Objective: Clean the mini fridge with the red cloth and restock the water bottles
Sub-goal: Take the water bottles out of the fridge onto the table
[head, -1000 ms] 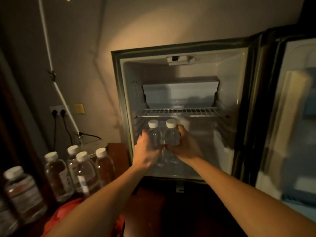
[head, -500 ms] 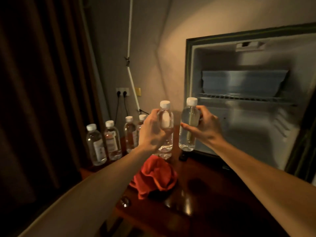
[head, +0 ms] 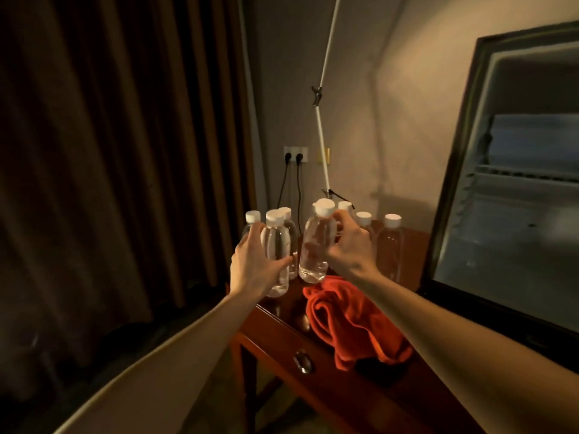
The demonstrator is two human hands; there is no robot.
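Head view
Left hand [head: 253, 264]: curled round a clear water bottle with a white cap [head: 276, 252], fingers wrapped on its far side, thumb across the front; the bottle is upright, held above the left end of the table.
Right hand [head: 346, 245]: grips a second water bottle [head: 315, 245] round its upper body, thumb on the near side; the bottle tilts slightly, its base hanging just above the red cloth.
Red cloth [head: 351, 317]: bunched in a heap on the wooden table [head: 282, 333], near its front edge, just below the right hand.
Standing bottles: two [head: 390, 245] stand upright beside the fridge; more white caps show behind the hands, partly hidden, so their number cannot be told.
Mini fridge [head: 513, 189]: at the right, on the table, door side open toward the camera; a wire shelf crosses its pale interior, and no bottle shows inside the visible part.
Surroundings: dark curtain [head: 109, 151] at left; wall socket [head: 295, 153] with two plugs behind the bottles; a thin white rod [head: 321, 133] slants up the wall.
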